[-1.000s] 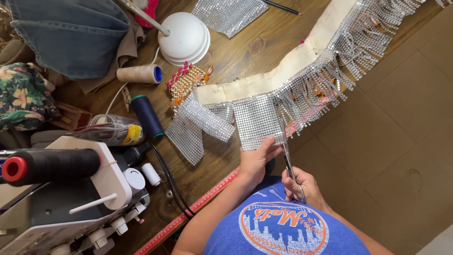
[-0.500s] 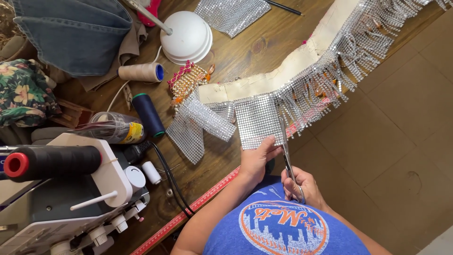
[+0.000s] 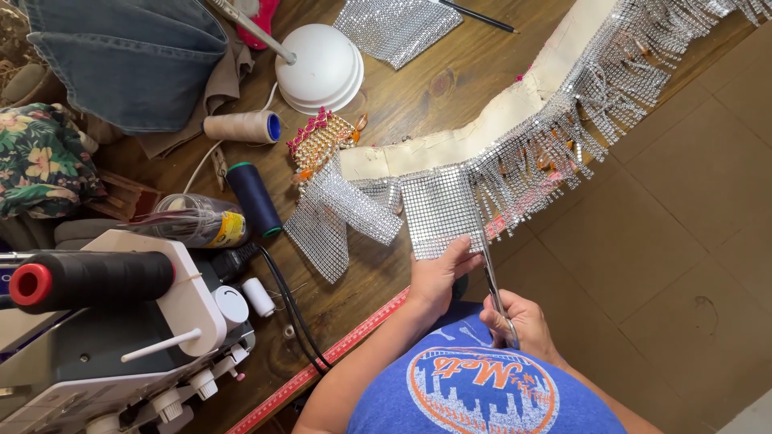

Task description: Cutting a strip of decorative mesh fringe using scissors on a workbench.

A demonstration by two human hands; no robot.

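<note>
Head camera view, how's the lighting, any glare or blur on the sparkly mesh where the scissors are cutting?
Head view: even, soft light with faint shadows; the rhinestone mesh panel glints all over, so its single stones merge, yet it is not blown out; the scissors read sharp in the right hand; the left hand on the panel edge is crisp; the sewing machine at bottom left looks stretched by the wide lens.

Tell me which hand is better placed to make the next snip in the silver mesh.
The right hand: it holds the scissors, with the blades at the mesh panel. The left hand pinches the panel's lower edge, steadying it.
</note>
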